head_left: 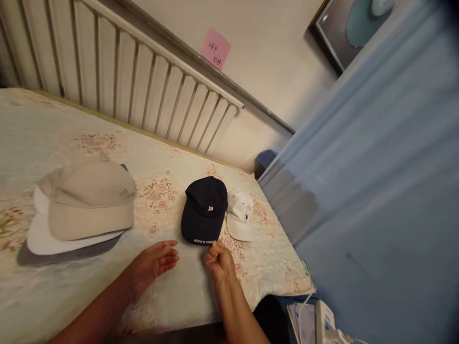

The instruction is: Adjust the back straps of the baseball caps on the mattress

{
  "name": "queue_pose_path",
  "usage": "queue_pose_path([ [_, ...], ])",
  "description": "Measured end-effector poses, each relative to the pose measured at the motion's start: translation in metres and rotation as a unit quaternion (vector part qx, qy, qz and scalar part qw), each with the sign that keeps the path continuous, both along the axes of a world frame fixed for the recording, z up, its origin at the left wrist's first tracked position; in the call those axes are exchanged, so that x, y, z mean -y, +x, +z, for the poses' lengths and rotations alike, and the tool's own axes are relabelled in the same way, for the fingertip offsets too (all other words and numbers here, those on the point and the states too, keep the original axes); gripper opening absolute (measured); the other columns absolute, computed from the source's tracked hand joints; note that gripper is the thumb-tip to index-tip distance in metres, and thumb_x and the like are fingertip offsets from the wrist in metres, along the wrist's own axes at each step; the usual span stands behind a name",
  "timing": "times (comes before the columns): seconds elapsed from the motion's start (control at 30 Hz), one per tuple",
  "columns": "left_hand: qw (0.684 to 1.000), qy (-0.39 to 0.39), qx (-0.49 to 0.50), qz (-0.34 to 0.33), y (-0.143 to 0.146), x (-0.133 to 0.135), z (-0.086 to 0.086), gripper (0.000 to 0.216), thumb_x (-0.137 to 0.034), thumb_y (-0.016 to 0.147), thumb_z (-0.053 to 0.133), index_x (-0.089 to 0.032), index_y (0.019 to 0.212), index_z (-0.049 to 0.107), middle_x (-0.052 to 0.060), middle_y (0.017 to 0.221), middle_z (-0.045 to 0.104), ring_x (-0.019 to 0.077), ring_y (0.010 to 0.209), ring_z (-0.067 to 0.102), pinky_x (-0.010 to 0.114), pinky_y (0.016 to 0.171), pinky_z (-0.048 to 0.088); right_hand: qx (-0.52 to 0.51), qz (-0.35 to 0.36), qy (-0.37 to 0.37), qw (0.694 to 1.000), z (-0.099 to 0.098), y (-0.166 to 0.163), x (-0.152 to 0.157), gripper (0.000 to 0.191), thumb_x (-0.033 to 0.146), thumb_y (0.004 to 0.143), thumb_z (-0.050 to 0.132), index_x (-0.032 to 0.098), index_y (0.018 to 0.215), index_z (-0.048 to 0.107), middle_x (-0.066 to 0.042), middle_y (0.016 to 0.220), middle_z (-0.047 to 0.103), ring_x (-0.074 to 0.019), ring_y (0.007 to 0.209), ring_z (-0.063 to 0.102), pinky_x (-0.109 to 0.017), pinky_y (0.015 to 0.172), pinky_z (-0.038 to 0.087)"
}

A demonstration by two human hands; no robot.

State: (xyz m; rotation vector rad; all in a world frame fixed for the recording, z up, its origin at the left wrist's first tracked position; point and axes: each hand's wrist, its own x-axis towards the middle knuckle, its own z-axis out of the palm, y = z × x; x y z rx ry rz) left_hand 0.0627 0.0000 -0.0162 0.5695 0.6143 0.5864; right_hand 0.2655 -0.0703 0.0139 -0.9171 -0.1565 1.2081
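A navy cap (pixel 204 210) with small white lettering lies on the floral bedspread (pixel 172 286), its brim toward me. My right hand (pixel 219 262) sits just below the brim, fingers curled in, fingertips at the brim's edge. My left hand (pixel 155 262) hovers palm-up to the left of it, fingers loosely apart and holding nothing. A small white cap (pixel 241 216) lies against the navy cap's right side. A stack of caps, beige (pixel 88 200) on top of white and grey ones, rests at the left.
A slatted white headboard (pixel 143 81) runs along the far edge of the bed. A pink sticky note (pixel 215 48) is on the wall. Blue fabric (pixel 376 191) fills the right side. A white device and papers (pixel 319 322) lie at the bed's lower right corner.
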Motion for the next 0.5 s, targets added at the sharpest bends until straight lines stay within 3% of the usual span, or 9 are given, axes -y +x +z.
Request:
queue_pose_path([
  [0.17, 1.0, -0.012, 0.003, 0.0, 0.0, -0.005, -0.006, 0.036, -0.034, 0.067, 0.08, -0.019, 0.097, 0.066, 0.003, 0.08, 0.07, 0.0167, 0.076, 0.066, 0.028, 0.077, 0.052, 0.014, -0.023, -0.019, 0.999, 0.013, 0.041, -0.064, 0.029, 0.001, 0.072, 0.059, 0.019, 0.064, 0.038, 0.013, 0.046, 0.029, -0.0024, 0.035, 0.027, -0.013, 0.038, 0.022],
  [0.3, 1.0, -0.022, -0.006, -0.004, 0.002, -0.007, -0.006, 0.032, -0.034, 0.067, 0.079, -0.021, 0.094, 0.067, 0.002, 0.08, 0.071, 0.0166, 0.077, 0.066, 0.028, 0.077, 0.052, 0.022, -0.044, -0.059, 0.997, 0.004, 0.066, -0.105, 0.027, 0.006, 0.084, 0.056, 0.017, 0.065, 0.04, 0.012, 0.049, 0.032, -0.0017, 0.037, 0.03, -0.012, 0.038, 0.026],
  [0.4, 1.0, -0.028, -0.012, 0.0, 0.004, -0.007, -0.007, 0.032, -0.034, 0.067, 0.079, -0.02, 0.093, 0.067, 0.002, 0.079, 0.07, 0.0163, 0.075, 0.066, 0.027, 0.075, 0.052, 0.031, -0.052, -0.098, 0.993, -0.012, 0.077, -0.118, 0.012, 0.023, 0.091, 0.055, 0.013, 0.085, 0.056, 0.005, 0.068, 0.053, -0.0042, 0.049, 0.047, -0.016, 0.044, 0.041],
  [0.5, 0.999, -0.029, -0.018, -0.001, 0.005, -0.007, -0.006, 0.033, -0.033, 0.065, 0.08, -0.019, 0.092, 0.067, 0.002, 0.078, 0.07, 0.0168, 0.075, 0.066, 0.028, 0.076, 0.052, 0.047, -0.048, -0.126, 0.99, -0.029, 0.085, -0.117, 0.026, 0.033, 0.091, 0.056, 0.014, 0.109, 0.058, -0.005, 0.1, 0.062, -0.0133, 0.078, 0.062, -0.029, 0.065, 0.055],
])
